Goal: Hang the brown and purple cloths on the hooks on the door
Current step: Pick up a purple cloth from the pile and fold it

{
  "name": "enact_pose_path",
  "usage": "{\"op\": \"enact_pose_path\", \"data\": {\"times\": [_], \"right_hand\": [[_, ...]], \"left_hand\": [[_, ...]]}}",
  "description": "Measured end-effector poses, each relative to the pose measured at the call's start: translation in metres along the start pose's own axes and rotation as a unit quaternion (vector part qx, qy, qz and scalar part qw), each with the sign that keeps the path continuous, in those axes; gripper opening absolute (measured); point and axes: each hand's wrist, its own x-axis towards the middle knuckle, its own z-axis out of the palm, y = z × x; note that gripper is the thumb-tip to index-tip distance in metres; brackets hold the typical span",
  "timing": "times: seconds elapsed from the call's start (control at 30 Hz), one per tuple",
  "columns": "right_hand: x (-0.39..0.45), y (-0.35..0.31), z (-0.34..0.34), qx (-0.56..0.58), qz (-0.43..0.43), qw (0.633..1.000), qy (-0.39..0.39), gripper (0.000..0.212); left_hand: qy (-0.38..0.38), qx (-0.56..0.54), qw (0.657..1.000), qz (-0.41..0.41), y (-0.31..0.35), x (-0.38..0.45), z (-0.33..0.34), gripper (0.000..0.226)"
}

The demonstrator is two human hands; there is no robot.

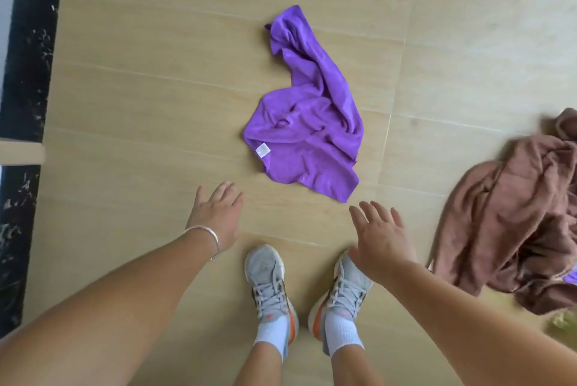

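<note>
A crumpled purple cloth point(307, 117) with a small white label lies on the beige tiled floor ahead of my feet. A larger brown cloth point(512, 223) lies bunched on the floor at the right edge, partly cut off by the frame. My left hand point(217, 217), a silver bracelet on its wrist, hovers palm down with straight fingers just below and left of the purple cloth, holding nothing. My right hand point(379, 239) hovers the same way below the cloth's lower right corner, also empty. No door or hooks are in view.
My two grey sneakers point(271, 279) stand on the floor point(140, 104) below the hands. A black marbled strip point(26, 73) runs along the left edge. A small purple bit and a greenish object point(562, 321) peek out by the brown cloth at the lower right.
</note>
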Motion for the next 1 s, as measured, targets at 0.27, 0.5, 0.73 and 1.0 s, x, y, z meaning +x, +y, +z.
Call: {"op": "enact_pose_path", "data": {"times": [0.27, 0.5, 0.73, 1.0], "right_hand": [[0.097, -0.007, 0.076, -0.065, -0.017, 0.998, 0.002, 0.081], [0.176, 0.005, 0.126, -0.096, -0.025, 0.995, 0.01, 0.088], [0.202, 0.017, 0.129, -0.102, 0.034, 0.991, 0.08, 0.068], [0.204, 0.033, 0.099, -0.051, 0.006, 0.987, 0.153, 0.037]], "left_hand": [[0.15, 0.053, 0.978, 0.133, 0.009, 0.116, 0.043, 0.075], [0.137, 0.128, 0.976, 0.113, 0.024, 0.209, 0.054, 0.081], [0.202, 0.118, 0.971, 0.053, 0.023, 0.225, 0.051, 0.071], [0.138, 0.102, 0.981, 0.089, 0.004, 0.211, 0.038, 0.042]]}}
